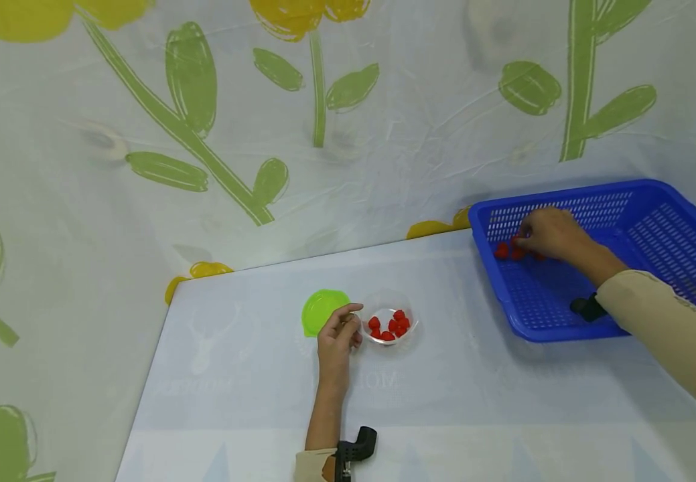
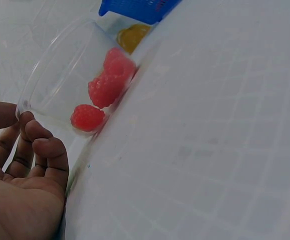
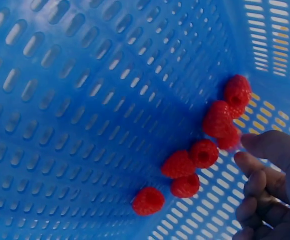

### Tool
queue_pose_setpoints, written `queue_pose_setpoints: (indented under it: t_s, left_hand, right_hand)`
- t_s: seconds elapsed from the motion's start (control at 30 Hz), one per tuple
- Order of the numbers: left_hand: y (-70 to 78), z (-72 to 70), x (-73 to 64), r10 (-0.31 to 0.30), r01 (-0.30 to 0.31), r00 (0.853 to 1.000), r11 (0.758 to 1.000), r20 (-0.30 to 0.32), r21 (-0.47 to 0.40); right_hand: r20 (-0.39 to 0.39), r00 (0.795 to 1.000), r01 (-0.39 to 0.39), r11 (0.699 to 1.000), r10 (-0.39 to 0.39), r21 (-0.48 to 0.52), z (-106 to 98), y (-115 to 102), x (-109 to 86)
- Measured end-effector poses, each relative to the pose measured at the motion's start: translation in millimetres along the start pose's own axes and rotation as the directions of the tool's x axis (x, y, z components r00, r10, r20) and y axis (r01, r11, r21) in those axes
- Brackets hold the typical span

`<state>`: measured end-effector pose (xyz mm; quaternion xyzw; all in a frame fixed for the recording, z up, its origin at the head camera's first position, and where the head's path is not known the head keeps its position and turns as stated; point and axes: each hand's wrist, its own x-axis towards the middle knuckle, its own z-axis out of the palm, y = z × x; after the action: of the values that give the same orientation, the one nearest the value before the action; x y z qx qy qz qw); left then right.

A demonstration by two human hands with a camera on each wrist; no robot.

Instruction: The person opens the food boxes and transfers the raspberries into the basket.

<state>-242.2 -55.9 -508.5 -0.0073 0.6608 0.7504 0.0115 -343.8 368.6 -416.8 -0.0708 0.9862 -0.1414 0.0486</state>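
Observation:
My left hand [image 1: 338, 335] pinches the rim of a clear plastic bowl [image 2: 47, 90], thumb and forefinger at its edge. Several red raspberries [image 2: 107, 90] lie in the bottom of the bowl. Beside that hand lies a bright green round lid [image 1: 317, 311], flat on the table. My right hand [image 1: 549, 233] reaches into a blue plastic basket [image 1: 504, 294], over its far left corner. There its thumb and forefinger pinch at the edge of a raspberry [image 3: 228, 138]. More raspberries [image 3: 184, 165] lie close by along the basket's bottom edge.
The white table [image 1: 251, 388] carries faint printed patterns. Behind it hangs a pale sheet [image 1: 396, 167] with green leaves and yellow flowers. The basket's slotted walls rise around my right hand, its near rim below my forearm.

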Motion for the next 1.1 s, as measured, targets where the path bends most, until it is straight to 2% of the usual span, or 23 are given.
queue_pose_setpoints:
  t_s: [0.17,0.4,0.67,0.87,1.1]
  left_hand:
    - [-2.2,-0.9,-2.3,-0.004,0.004,1.000,1.000,-0.009,-0.001]
    - [-5.2,-2.2,-4.9,-0.003,0.003,1.000,1.000,-0.008,0.000]
    - [-4.6,-2.2,-5.2,0.007,-0.007,1.000,1.000,-0.008,0.010]
    - [-2.9,-1.4,-4.7,0.014,-0.014,1.000,1.000,-0.005,0.007]
    - [3.1,0.4,-1.0,0.016,-0.016,1.000,1.000,-0.005,0.021]
  right_hand:
    - [0.001,1.000,0.009,1.000,-0.009,0.011,-1.8,-5.5,-2.7]
    - [0.015,0.999,0.049,0.999,-0.049,0.008,-10.2,-28.3,-11.6]
    - [-0.047,0.991,0.121,0.992,-0.122,-0.018,-27.2,-54.6,-28.0]
    - [-0.101,0.981,0.167,0.986,-0.165,0.017,-41.9,-82.6,-46.3]
    - [-0.142,0.964,0.230,0.973,-0.223,0.031,-48.3,-115.5,-63.3]
